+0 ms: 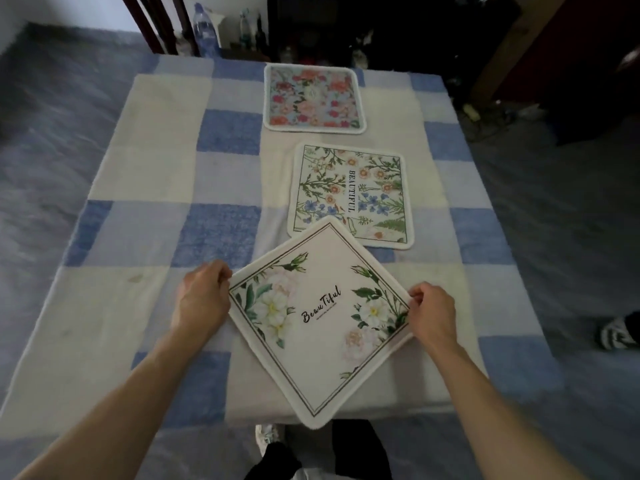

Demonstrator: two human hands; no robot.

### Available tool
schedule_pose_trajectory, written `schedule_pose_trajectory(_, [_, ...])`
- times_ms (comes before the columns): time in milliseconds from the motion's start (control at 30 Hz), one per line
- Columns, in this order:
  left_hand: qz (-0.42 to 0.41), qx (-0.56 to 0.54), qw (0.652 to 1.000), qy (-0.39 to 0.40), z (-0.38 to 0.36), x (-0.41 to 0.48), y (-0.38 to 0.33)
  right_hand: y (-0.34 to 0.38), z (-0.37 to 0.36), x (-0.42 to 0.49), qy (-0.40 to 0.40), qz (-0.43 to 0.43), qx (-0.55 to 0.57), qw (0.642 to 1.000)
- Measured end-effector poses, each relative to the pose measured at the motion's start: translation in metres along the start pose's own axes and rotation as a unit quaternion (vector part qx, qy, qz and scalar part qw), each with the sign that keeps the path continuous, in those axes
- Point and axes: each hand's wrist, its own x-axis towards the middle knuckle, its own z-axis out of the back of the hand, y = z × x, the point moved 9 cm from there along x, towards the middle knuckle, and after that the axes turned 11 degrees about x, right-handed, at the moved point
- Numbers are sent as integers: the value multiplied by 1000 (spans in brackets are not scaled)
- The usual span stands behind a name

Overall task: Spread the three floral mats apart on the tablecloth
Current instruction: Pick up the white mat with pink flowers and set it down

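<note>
Three floral mats lie on the blue-and-cream checked tablecloth (pixel 156 161). The nearest, a white mat with white roses and "Beautiful" script (pixel 320 318), is turned like a diamond, and its near corner hangs past the table's front edge. My left hand (pixel 204 299) grips its left corner and my right hand (pixel 433 313) grips its right corner. Its far corner overlaps the near edge of the middle mat with wildflowers and "BEAUTIFUL" lettering (pixel 351 195). A pink-and-red flower mat (pixel 313 98) lies apart at the far side.
Plastic bottles (pixel 206 29) and dark furniture stand beyond the table's far edge. A patterned blue floor surrounds the table. Another person's foot in a striped shoe (pixel 616 332) is at the right. My own feet (pixel 266 438) show under the front edge.
</note>
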Motion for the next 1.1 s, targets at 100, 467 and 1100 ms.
schedule_pose_trajectory(100, [-49,6,999,15,-6,21,-12,-16,3,-27,-12,-37,11,999])
schedule_pose_trajectory(467, [-67,1,998,12,-31,26,-32,-34,9,-58,-18,-45,24,999])
schedule_pose_trajectory(1100, [187,-8,979,81,-70,-79,-16,27,-40,11,135,113,-41,983])
